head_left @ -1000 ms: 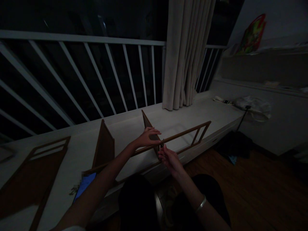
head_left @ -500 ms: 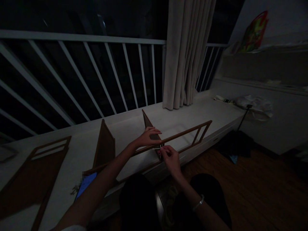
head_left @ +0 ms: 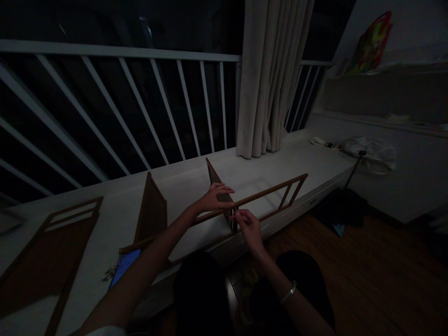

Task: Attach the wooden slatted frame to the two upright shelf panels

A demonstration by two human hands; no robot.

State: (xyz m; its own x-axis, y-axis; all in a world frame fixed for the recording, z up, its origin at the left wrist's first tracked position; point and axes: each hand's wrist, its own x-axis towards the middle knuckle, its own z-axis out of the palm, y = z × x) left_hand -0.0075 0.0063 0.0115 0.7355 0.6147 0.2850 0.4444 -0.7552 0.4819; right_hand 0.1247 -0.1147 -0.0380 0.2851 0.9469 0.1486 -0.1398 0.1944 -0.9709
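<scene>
A brown wooden frame [head_left: 269, 190] stands on its side on the white ledge, with an upright panel [head_left: 213, 172] meeting it near the middle. My left hand [head_left: 212, 198] grips the frame and panel where they join, thumb on the near side and fingers over the top. Just right of that joint, my right hand [head_left: 250, 228] is closed in a pinch on a thin pale rod, which looks like a hex key [head_left: 236, 212]. Its far end at the joint is hard to make out. Another upright panel [head_left: 151, 205] stands farther left on the same frame.
A separate wooden panel [head_left: 49, 247] lies at the left on the ledge [head_left: 280, 168]. A lit blue screen [head_left: 124, 268] rests near my left forearm. Behind are white railings [head_left: 175, 109] and a curtain [head_left: 262, 84]. A dark heap [head_left: 339, 210] is on the floor.
My right hand has turned slightly, and the hex key, which pointed left across the joint, now shows only as a short end. My left hand keeps its place.
</scene>
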